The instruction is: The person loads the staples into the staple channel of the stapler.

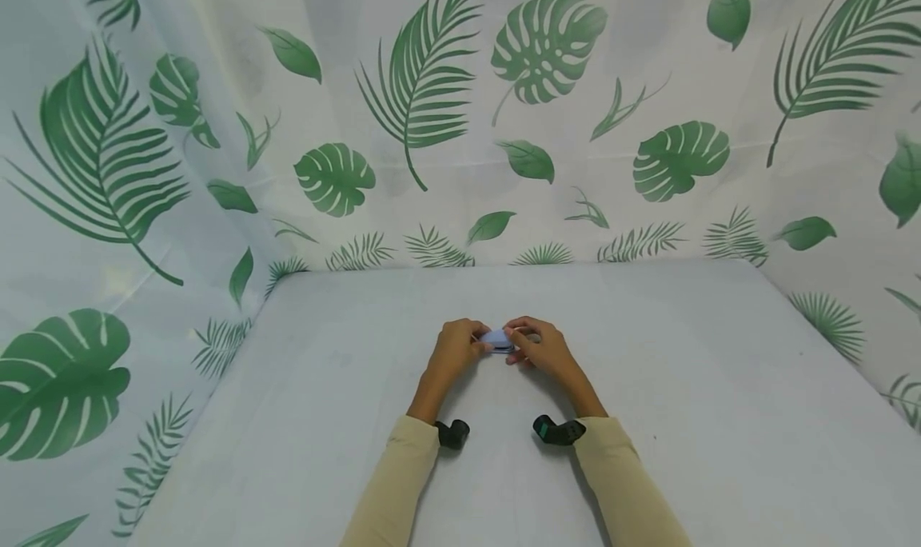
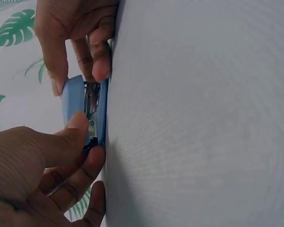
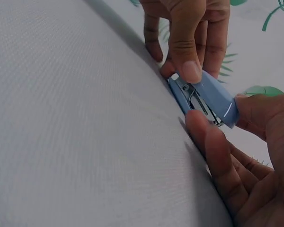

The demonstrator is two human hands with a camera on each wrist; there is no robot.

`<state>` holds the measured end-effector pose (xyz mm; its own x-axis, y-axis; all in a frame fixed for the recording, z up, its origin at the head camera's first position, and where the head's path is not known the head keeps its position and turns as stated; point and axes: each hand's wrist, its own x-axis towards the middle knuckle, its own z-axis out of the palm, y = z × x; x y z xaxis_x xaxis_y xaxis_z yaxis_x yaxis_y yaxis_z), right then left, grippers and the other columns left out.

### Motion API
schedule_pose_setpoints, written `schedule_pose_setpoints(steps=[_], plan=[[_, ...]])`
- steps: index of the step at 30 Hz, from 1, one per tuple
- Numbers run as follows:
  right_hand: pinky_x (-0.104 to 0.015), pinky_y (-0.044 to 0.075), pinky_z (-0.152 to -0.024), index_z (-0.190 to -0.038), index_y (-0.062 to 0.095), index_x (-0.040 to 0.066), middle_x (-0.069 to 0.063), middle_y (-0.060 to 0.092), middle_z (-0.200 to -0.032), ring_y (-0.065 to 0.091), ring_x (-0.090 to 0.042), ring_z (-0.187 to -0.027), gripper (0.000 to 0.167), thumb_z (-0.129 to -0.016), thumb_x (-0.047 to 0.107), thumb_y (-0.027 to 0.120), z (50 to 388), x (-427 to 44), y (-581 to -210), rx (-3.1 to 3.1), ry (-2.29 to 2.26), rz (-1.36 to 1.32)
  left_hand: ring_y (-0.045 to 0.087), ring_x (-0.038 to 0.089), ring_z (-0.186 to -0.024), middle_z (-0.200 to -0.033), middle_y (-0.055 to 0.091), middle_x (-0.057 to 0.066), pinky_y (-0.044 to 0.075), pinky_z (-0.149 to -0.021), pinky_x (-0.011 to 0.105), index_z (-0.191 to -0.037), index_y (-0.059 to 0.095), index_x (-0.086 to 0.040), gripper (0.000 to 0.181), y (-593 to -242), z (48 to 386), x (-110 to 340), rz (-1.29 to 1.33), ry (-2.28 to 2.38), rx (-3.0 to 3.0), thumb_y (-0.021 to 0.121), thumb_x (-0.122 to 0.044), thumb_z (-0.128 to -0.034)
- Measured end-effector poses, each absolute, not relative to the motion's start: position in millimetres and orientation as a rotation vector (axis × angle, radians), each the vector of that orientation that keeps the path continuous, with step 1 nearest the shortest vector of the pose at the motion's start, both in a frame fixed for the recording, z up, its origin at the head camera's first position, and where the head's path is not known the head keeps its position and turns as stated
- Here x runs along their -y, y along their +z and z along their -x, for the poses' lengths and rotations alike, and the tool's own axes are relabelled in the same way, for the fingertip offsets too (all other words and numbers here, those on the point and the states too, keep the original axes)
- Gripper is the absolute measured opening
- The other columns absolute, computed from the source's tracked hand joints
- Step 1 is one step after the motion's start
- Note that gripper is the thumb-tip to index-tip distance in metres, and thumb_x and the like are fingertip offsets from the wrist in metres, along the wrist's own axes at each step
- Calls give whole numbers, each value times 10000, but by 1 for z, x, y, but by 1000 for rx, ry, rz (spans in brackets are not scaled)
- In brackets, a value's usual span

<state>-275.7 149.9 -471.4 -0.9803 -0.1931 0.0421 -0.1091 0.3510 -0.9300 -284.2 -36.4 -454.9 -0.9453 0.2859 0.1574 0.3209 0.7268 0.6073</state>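
A small light-blue stapler (image 1: 496, 340) stands on the white table between my two hands. Its cover is raised from its base, and the metal magazine (image 2: 92, 106) shows in the gap. My left hand (image 1: 457, 345) pinches the hinge end, its thumb (image 3: 191, 71) along the side. At the front end, my right hand (image 1: 544, 347) has its thumb (image 3: 255, 108) against the cover's tip. Other right fingers (image 3: 215, 146) curl low beside the base. The stapler's far side is partly hidden by the fingers.
The white tabletop (image 1: 324, 419) spreads around both arms. Behind it and at the sides hangs a white cloth (image 1: 446, 203) printed with green leaves. Black wrist cameras, one on the left (image 1: 453, 434) and one on the right (image 1: 557, 430), sit by the beige cuffs.
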Motion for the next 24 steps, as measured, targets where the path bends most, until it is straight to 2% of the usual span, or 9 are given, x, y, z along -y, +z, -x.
schedule_pose_setpoints(steps=[5, 15, 24], plan=[[-286, 583, -621, -1276, 582, 1, -289, 564, -1213, 743, -301, -811, 362, -1001, 234, 564, 274, -149, -467, -2365, -1833, 270, 651, 136, -807, -925, 741, 46, 517, -738, 278, -1028, 750, -64, 198, -455, 283, 37, 515, -1014, 2844, 763, -152, -851], [-334, 594, -699, -1263, 544, -72, -316, 531, -1224, 741, -305, -829, 314, -1008, 108, 508, 273, -147, -474, -2227, -1930, 193, 656, 131, -794, -911, 750, 39, 521, -738, 283, -1005, 756, -73, 170, -460, 281, 35, 493, -1038, 2847, 764, -128, -845], [-342, 594, -695, -1235, 525, -101, -341, 547, -1195, 743, -286, -814, 299, -1018, 103, 504, 276, -146, -469, -2192, -1970, 218, 662, 140, -785, -876, 747, 37, 518, -720, 278, -965, 755, -74, 143, -455, 283, 34, 489, -1027, 2822, 773, -115, -829]])
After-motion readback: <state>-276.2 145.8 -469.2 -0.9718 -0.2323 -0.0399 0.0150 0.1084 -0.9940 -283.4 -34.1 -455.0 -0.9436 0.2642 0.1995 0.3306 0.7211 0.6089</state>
